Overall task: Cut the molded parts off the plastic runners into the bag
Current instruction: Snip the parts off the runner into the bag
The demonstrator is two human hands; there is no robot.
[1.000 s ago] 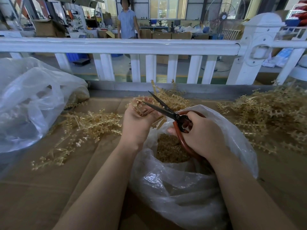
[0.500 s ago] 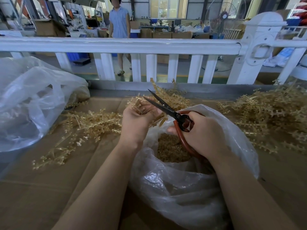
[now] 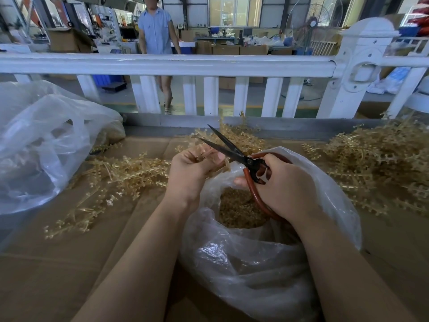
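Observation:
My left hand (image 3: 192, 173) grips a small amber plastic runner (image 3: 218, 167) with molded parts, just above the mouth of a clear plastic bag (image 3: 255, 263). My right hand (image 3: 285, 187) holds red-handled scissors (image 3: 241, 156), whose dark blades are spread apart and point up-left over the runner. Inside the bag lies a heap of cut amber parts (image 3: 239, 210). Most of the held runner is hidden by my fingers.
Loose runners lie on the cardboard at left (image 3: 116, 177), behind my hands (image 3: 241, 138) and in a big pile at right (image 3: 380, 168). A large clear bag (image 3: 41, 145) sits far left. A white railing (image 3: 185, 63) borders the bench; a person (image 3: 157, 38) walks beyond it.
The scissor blades have shifted slightly up and left over the runner. My left hand has moved a little. The person behind the railing has walked left and closer.

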